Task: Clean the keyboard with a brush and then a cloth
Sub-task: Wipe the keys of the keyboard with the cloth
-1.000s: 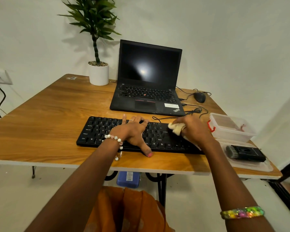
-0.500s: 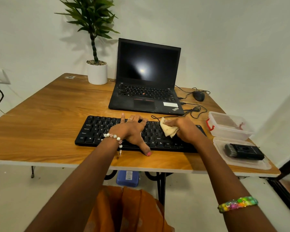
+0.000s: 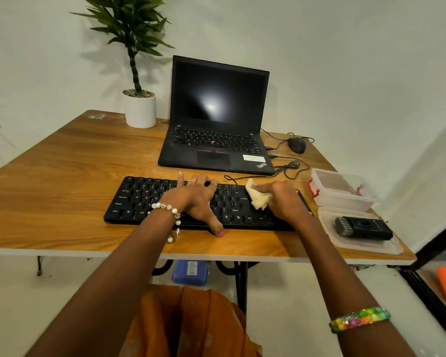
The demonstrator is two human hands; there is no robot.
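Note:
A black keyboard (image 3: 144, 199) lies on the wooden table (image 3: 62, 163), near its front edge. My left hand (image 3: 196, 199) rests across the keyboard's middle, fingers at the far edge and thumb over the near edge. My right hand (image 3: 283, 202) grips a bunched cream cloth (image 3: 258, 197) and presses it onto the keys at the keyboard's right part. The black brush (image 3: 361, 228) lies in a clear plastic lid (image 3: 358, 246) to the right of the keyboard.
An open black laptop (image 3: 216, 119) stands behind the keyboard, with a wired mouse (image 3: 297, 145) and cables to its right. A clear box with red clips (image 3: 343, 190) sits at the right edge. A potted plant (image 3: 139, 109) stands at the back.
My right hand has slid the cloth leftward over the keys, from the keyboard's right end toward its middle. My left hand has stayed in place.

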